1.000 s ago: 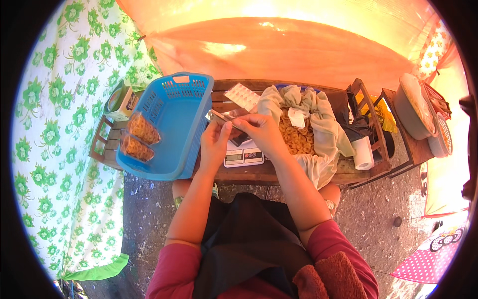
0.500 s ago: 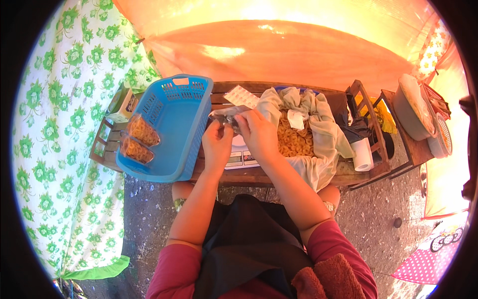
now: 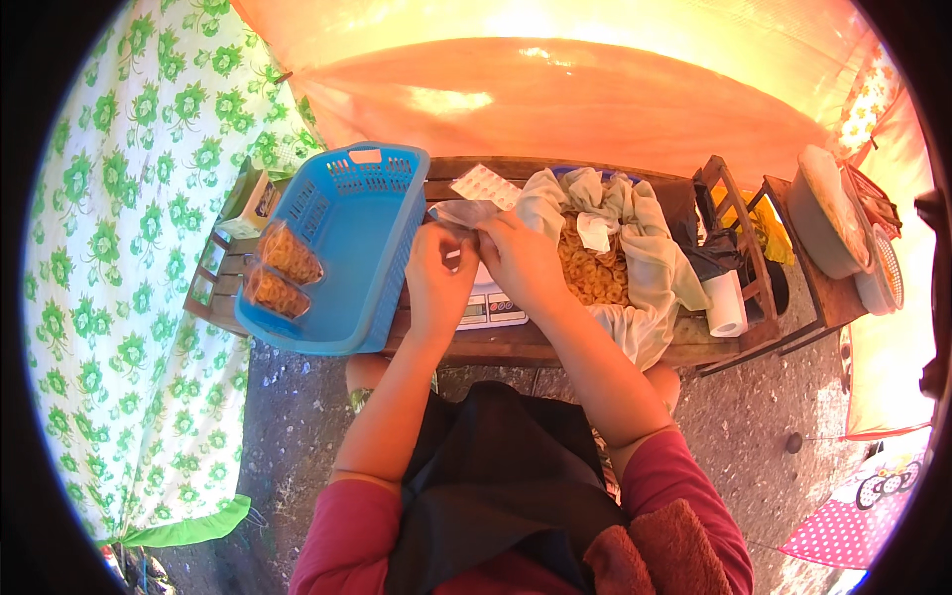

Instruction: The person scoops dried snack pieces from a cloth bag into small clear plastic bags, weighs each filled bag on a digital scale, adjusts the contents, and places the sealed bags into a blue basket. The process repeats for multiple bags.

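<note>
Above a white kitchen scale (image 3: 496,309), my two hands are close together at a thin, see-through plastic bag (image 3: 464,212). My left hand (image 3: 439,273) has its fingers curled and pinched at the bag's near edge. Right beside it, my right hand (image 3: 518,260) pinches the bag too; its fingertips are partly hidden. Much of the scale lies behind my hands. On the right, a container lined with pale cloth (image 3: 666,260) holds curled, golden-brown snack pieces (image 3: 593,273). A small white paper piece (image 3: 594,233) rests on them.
At left stands a blue plastic basket (image 3: 369,315) with two filled snack bags (image 3: 276,292) in it. A sheet of round stickers (image 3: 486,185) lies on the wooden bench (image 3: 555,349). Farther right are a white roll (image 3: 726,305), black plastic bags (image 3: 710,250) and a tub (image 3: 831,223).
My left hand has turned, its fingers more curled, with a gap showing between thumb and finger. The bag now spreads out beyond my fingertips. The view has shifted slightly.
</note>
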A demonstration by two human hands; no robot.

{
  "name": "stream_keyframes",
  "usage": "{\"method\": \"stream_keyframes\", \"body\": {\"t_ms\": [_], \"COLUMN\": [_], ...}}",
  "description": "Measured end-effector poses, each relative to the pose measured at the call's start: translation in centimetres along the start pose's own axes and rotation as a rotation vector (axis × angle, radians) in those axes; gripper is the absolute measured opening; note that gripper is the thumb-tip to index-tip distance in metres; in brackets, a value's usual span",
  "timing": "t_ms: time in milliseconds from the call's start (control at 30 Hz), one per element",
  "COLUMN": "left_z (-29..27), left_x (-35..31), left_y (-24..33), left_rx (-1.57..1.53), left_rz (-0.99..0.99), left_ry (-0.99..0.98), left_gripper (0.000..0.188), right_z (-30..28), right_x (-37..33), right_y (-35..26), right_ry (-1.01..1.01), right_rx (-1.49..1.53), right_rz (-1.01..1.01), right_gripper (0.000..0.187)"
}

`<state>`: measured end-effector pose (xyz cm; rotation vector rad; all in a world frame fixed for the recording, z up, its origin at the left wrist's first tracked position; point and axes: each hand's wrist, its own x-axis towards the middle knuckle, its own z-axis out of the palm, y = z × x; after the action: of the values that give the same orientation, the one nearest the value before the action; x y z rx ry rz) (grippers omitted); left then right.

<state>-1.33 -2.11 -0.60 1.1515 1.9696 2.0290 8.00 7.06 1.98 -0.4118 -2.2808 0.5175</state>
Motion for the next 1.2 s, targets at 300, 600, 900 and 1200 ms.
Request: {"method": "stream_keyframes", "body": {"t_ms": [300,600,900,1200], "left_z": [-0.7,-4.8,-3.8,-3.9], "left_x": [-0.1,2.2,1.6,1.9], "left_y": [-0.4,-3.0,-3.9,-7.1], "left_rx": [-0.124,-0.215,0.26,0.131], "left_rz": [0.177,-0.128,-0.084,-0.094], "left_ry": [0.196,0.112,0.021,0.114], "left_gripper": [0.037,0.009,0.024,0.02], "right_z": [-1.8,-3.4,-3.7,-2.2], "right_x": [0.6,2.1,1.2,0.2], "right_y": [-0.9,2.5,4.5,5.4], "right_ry": [0.038,0.151,0.095,-0.041], "right_rx": [0.19,0.566,0.53,0.395], "right_rz": [0.159,0.368,0.499,0.478], "right_gripper": [0.025,0.048,0.026,0.019]}}
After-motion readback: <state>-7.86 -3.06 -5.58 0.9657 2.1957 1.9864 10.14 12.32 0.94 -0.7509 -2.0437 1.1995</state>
